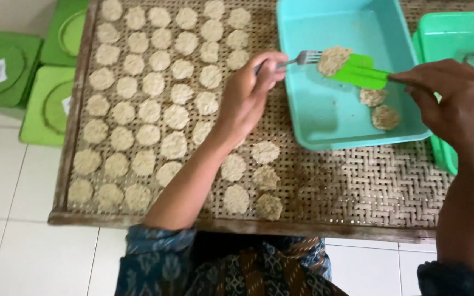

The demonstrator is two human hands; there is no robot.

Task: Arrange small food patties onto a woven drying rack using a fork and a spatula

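Observation:
My left hand (250, 90) grips a metal fork (303, 58) whose tines touch a flat round beige patty (333, 59). That patty rests on a green spatula (362, 71) held by my right hand (456, 96) over a turquoise plastic tray (325, 123). Two more patties (378, 107) lie in the tray near its right side. A woven bamboo tray (357, 181) under both arms carries several rows of round patties (149, 104) across its left half.
A green plastic basin (440, 38) stands right of the turquoise tray. Green lidded containers (6, 66) sit on the white tiled floor to the left. The woven tray's wooden rim (237, 226) runs along its near side, close to my patterned clothing.

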